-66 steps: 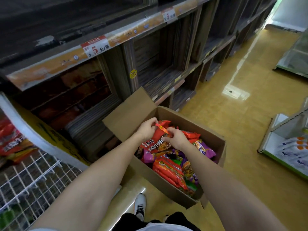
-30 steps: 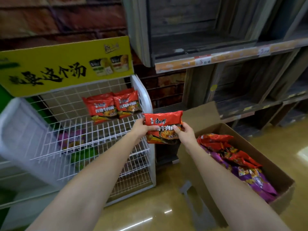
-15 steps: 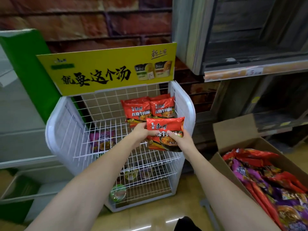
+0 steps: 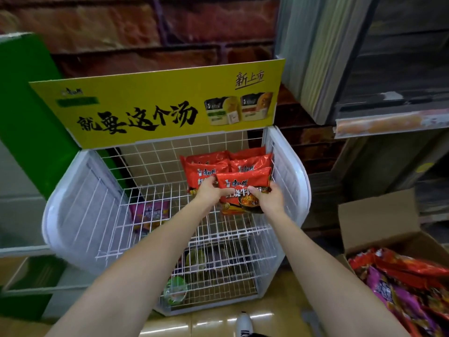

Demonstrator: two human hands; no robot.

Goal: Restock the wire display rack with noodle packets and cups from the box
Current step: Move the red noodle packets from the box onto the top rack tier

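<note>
A red noodle packet [image 4: 243, 184] is held upright over the top shelf of the white wire rack [image 4: 289, 171]. My left hand [image 4: 210, 193] grips its left edge and my right hand [image 4: 268, 198] grips its lower right corner. Behind it, several red packets [image 4: 206, 164] stand in rows against the back right of that shelf. A purple packet [image 4: 151, 211] lies on the shelf below, and green cups [image 4: 175, 289] sit on the lower tiers. The cardboard box [image 4: 379, 215] at the lower right holds several red and purple packets [image 4: 408, 283].
A yellow sign [image 4: 145, 108] tops the rack. A green panel [image 4: 26, 105] stands to the left. Dark wooden shelving [image 4: 388, 93] with a price strip rises on the right, above the box. A brick wall is behind. My shoe [image 4: 244, 324] is on the yellow floor.
I lifted the red packet out of the box, turned left to the rack and moved it forward and up, so it now sits just in front of the standing red packets.
</note>
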